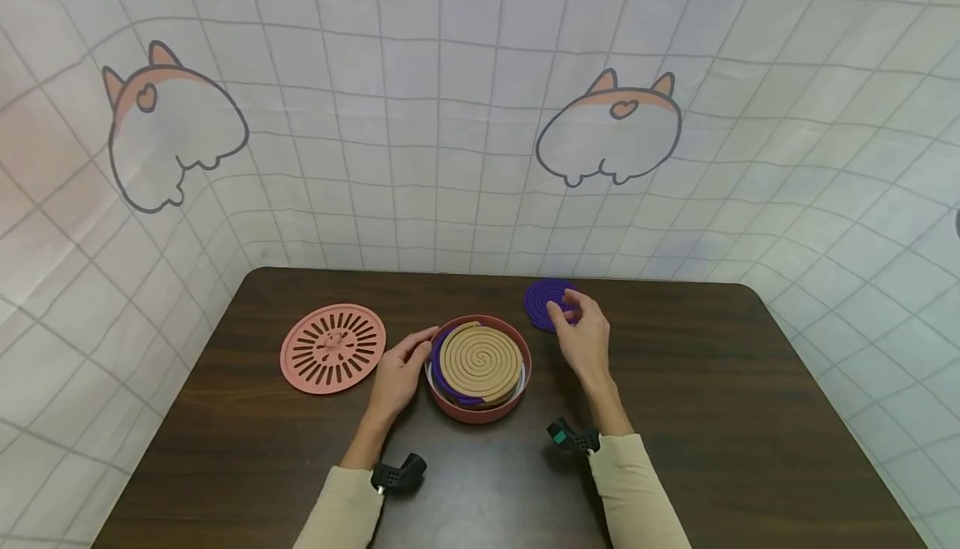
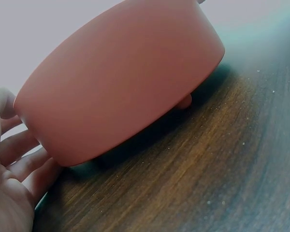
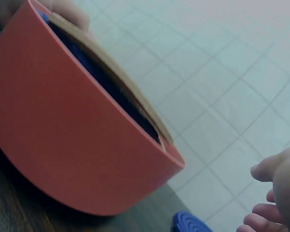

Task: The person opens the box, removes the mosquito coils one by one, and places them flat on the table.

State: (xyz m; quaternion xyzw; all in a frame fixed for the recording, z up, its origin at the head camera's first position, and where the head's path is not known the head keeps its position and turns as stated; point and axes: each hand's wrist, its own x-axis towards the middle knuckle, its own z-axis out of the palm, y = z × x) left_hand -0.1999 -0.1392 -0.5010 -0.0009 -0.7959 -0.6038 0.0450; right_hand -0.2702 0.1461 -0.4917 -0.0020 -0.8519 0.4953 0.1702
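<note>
A round terracotta dish [image 1: 480, 409] stands at the middle of the dark table. A tan spiral coil [image 1: 481, 361] lies in it on top of a purple coil [image 1: 442, 374]. My left hand [image 1: 422, 347] rests against the dish's left side with its thumb at the rim. In the left wrist view its fingers [image 2: 19, 162] lie relaxed beside the dish wall [image 2: 125, 77]. Another purple coil [image 1: 542, 299] lies flat on the table behind and to the right of the dish. My right hand [image 1: 567, 311] hovers over it with loosely curled fingers [image 3: 280, 212]. A gap shows between them and the coil [image 3: 191, 223].
A slotted terracotta lid [image 1: 333, 347] lies flat to the left of the dish. A grid-patterned cloth with cartoon animals [image 1: 611, 128] hangs behind and around the table [image 1: 712, 416]. Black camera mounts [image 1: 397, 474] sit on both wrists.
</note>
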